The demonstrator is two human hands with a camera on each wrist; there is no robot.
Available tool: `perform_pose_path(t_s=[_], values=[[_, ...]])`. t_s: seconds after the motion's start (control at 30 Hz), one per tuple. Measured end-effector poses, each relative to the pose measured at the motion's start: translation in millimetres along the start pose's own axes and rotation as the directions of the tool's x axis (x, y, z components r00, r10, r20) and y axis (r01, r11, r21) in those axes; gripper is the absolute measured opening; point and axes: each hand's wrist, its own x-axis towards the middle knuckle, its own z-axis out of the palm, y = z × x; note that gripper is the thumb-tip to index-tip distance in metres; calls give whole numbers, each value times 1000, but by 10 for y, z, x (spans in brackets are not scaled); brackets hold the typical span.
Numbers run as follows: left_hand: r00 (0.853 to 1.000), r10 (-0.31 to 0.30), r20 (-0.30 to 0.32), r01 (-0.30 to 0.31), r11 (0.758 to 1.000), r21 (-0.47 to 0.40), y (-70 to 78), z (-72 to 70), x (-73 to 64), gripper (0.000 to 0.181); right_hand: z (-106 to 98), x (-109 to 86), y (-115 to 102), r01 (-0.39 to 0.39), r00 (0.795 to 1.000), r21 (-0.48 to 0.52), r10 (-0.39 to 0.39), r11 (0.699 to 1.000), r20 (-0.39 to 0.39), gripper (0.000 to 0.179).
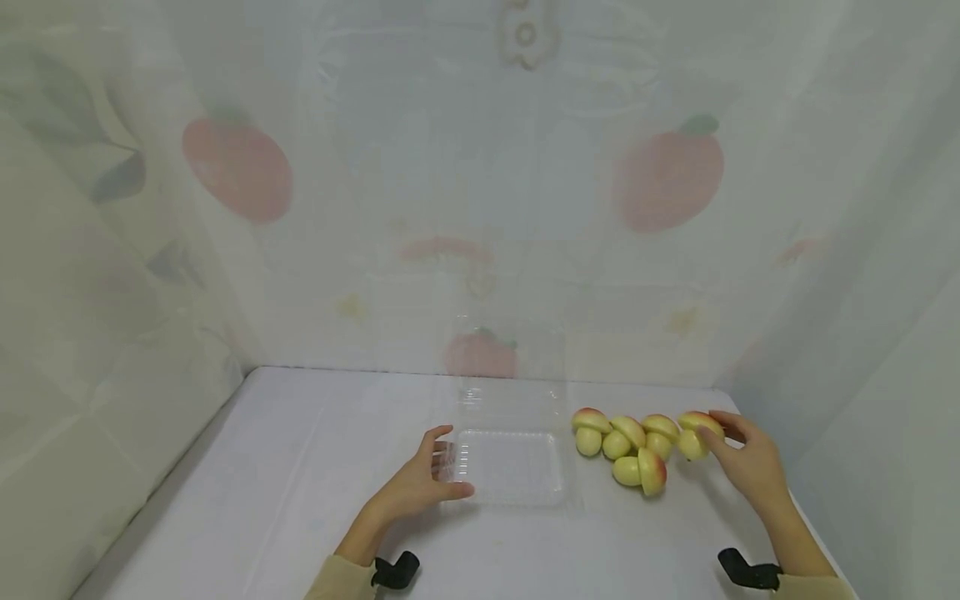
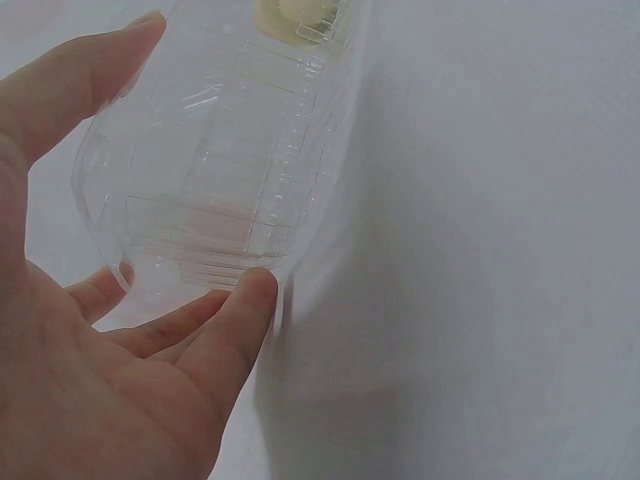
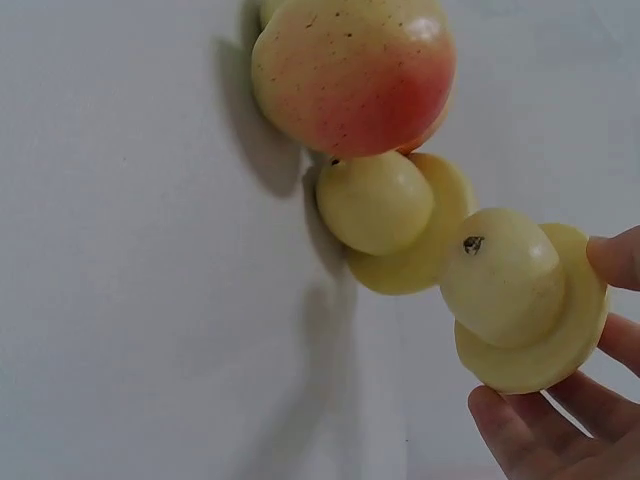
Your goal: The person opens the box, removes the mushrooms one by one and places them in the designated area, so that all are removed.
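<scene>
A clear plastic clamshell box (image 1: 510, 468) stands on the table with its lid (image 1: 510, 400) raised at the back. My left hand (image 1: 423, 479) holds the box's left end; in the left wrist view, the thumb lies along one side and the fingertips (image 2: 258, 285) press the other. To the right, my right hand (image 1: 750, 462) grips a yellow toy mushroom (image 1: 692, 446) by its red-tinged cap. The right wrist view shows its stem (image 3: 503, 275) facing the camera, with thumb and fingers around the cap's rim. Several more toy mushrooms (image 1: 630, 472) lie clustered between the box and this hand.
The white tabletop (image 1: 300, 467) runs back to a pale curtain (image 1: 375, 167) with printed red fruit. More curtain hangs on the left and right sides. Black wrist mounts (image 1: 396, 571) sit on both forearms.
</scene>
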Motion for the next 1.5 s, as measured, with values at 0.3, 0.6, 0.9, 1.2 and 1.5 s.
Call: perform_pose_path(t_s=[0.3, 0.6, 0.9, 1.2, 1.5], values=[[1000, -3, 6, 3, 1000, -7, 24, 16, -17, 109, 21, -32, 128, -53, 998, -31, 54, 998, 36, 50], [1000, -6, 3, 6, 1000, -7, 30, 20, -21, 108, 62, -10, 256, -132, 986, -27, 134, 991, 100, 56], [1000, 0, 8, 0, 1000, -13, 24, 23, -32, 109, 87, -23, 330, -168, 976, -54, 173, 984, 130, 63], [1000, 3, 2, -3, 1000, -6, 13, 13, -22, 108, 37, -21, 267, -112, 982, -99, 125, 989, 139, 62], [1000, 9, 13, -9, 1000, 11, 15, -19, -6, 109, 25, -154, -13, 45, 997, -116, -37, 992, 70, 44]])
